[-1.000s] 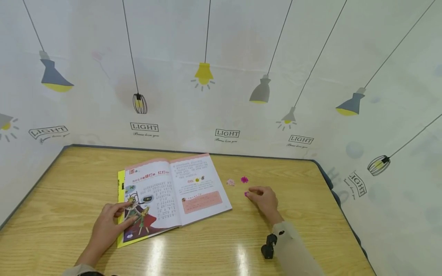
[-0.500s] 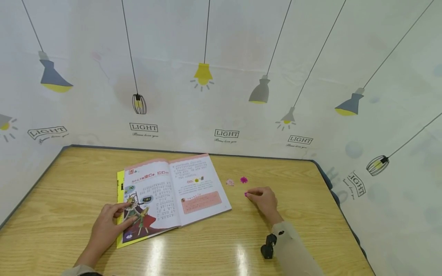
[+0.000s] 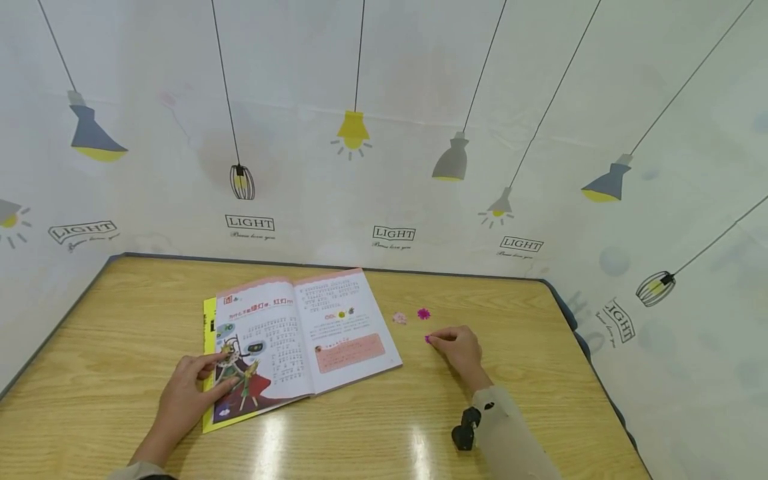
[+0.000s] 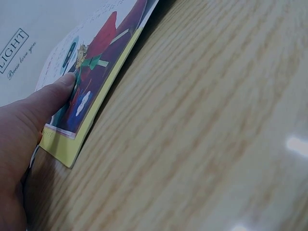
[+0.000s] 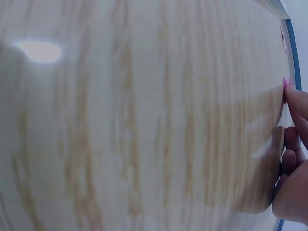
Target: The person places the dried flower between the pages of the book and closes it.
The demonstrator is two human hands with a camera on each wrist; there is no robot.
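An open picture book [image 3: 351, 333] with a yellow cover edge lies on the wooden table [image 3: 360, 433]. My left hand [image 3: 186, 393] rests on its left page near the lower outer corner, with thumb and index finger spread over the illustration. In the left wrist view the thumb [image 4: 57, 94] lies flat on the page. To the right of the book, my right hand [image 3: 461, 350] pinches a small magenta flower [image 3: 427, 339] between thumb and index finger, low over the table. The right wrist view shows a pink bit of this flower [image 5: 285, 83] at the fingertips.
A pale pink flower [image 3: 399, 318] and another magenta flower [image 3: 423, 313] lie between the book and my right hand, slightly farther back. Behind the table rises a wall [image 3: 396, 173] printed with hanging lamps. A dark edge [image 3: 336, 265] runs along the table's back.
Both hands and the book stay almost still. The right fingertips keep their pinch on the magenta flower, and the view shifts only slightly.
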